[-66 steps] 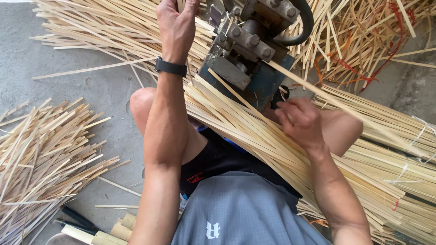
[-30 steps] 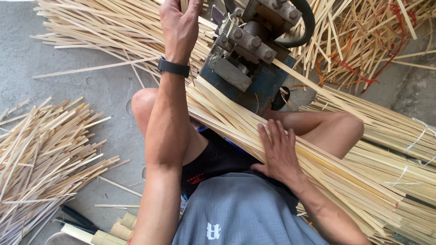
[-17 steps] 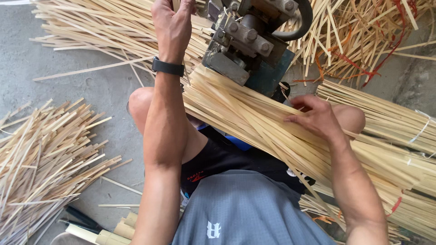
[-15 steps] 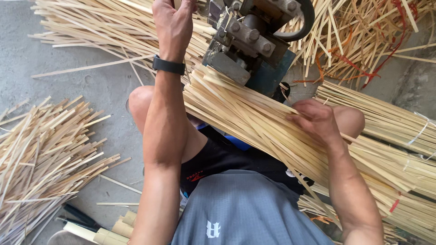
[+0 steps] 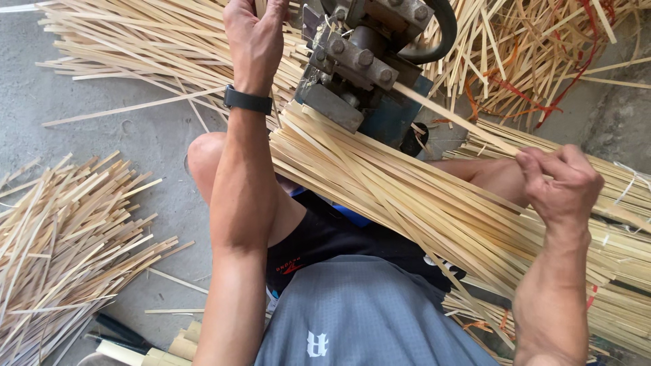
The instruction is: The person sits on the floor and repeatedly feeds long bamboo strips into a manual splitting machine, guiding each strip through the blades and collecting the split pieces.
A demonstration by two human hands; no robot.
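My left hand (image 5: 255, 39), a black watch on its wrist, reaches up beside a blue-and-grey bolted machine (image 5: 366, 64) and grips thin bamboo strips at the top edge. My right hand (image 5: 559, 181) pinches one long bamboo strip (image 5: 461, 122) whose far end meets the machine. A thick bundle of bamboo strips (image 5: 407, 196) lies slantwise across my lap, from the machine down to the right.
A loose pile of short bamboo strips (image 5: 61, 244) lies on the concrete floor at left. More strips spread behind the machine (image 5: 135, 47), and tangled ones with red ties (image 5: 542, 61) at the upper right. Tied bundles (image 5: 624, 196) stack at right.
My right hand has left the bundle on my lap, risen to the right and taken hold of a single strip. The left hand has stayed by the machine.
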